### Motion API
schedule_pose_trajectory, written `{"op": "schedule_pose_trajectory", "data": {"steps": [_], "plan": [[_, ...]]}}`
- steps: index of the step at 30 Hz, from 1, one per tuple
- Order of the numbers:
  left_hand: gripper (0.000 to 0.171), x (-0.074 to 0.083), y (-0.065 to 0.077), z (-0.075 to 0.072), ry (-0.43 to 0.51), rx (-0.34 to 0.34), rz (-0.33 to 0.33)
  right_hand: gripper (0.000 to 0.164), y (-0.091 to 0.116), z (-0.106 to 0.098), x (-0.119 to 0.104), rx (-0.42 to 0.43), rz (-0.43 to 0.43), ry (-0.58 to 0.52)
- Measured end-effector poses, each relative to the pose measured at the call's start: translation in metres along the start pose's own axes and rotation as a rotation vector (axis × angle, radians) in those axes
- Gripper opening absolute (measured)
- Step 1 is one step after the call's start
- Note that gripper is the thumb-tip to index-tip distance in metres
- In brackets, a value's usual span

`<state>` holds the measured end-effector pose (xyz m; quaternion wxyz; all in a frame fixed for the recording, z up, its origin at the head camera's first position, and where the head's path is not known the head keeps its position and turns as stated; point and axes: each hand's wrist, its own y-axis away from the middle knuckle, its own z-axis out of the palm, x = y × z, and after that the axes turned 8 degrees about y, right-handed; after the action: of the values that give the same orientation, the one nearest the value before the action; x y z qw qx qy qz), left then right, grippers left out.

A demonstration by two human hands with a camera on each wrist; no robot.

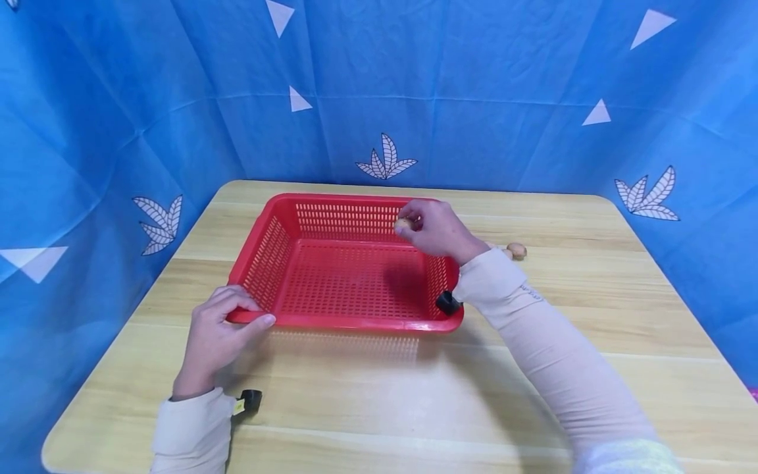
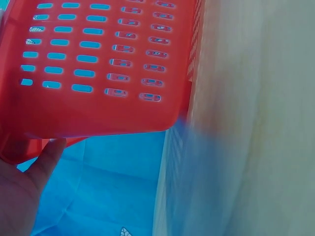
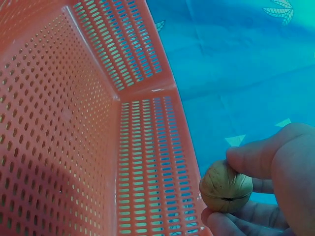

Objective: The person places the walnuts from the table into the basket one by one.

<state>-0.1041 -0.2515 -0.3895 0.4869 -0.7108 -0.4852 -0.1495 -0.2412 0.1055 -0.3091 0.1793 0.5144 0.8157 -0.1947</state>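
A red plastic basket (image 1: 349, 322) with slotted walls and a perforated floor stands on the wooden table. My left hand (image 1: 218, 332) grips its near left corner, fingers over the rim and thumb along the front edge. In the left wrist view the thumb touches the rim below the slotted wall (image 2: 98, 113). Over the right part of the basket, my right hand (image 1: 439, 230) pinches a walnut (image 3: 225, 187) between thumb and fingers. That round, tan walnut is held above the basket floor, its seam facing the right wrist camera. No walnut shows on the visible floor of the basket.
More walnuts (image 1: 517, 251) lie on the table (image 1: 592, 296) right of the basket, partly hidden by my right wrist. A blue patterned cloth (image 1: 474, 85) hangs behind and at both sides of the table. Small black devices are strapped at both wrists.
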Motion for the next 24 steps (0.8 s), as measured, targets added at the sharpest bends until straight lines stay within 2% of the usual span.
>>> {"op": "schedule_pose_trajectory", "data": {"steps": [9, 19, 24], "plan": [[0.024, 0.0, 0.0, -0.001, -0.013, 0.002, -0.011, 0.036, 0.001, -0.002, -0.003, -0.032, 0.047, 0.011], [0.024, -0.002, -0.001, 0.001, -0.01, -0.007, 0.016, 0.034, 0.007, -0.015, 0.007, -0.023, 0.077, 0.053], [0.024, -0.002, 0.0, 0.0, -0.013, -0.011, 0.003, 0.031, 0.01, -0.022, 0.014, 0.006, 0.072, 0.064]]}}
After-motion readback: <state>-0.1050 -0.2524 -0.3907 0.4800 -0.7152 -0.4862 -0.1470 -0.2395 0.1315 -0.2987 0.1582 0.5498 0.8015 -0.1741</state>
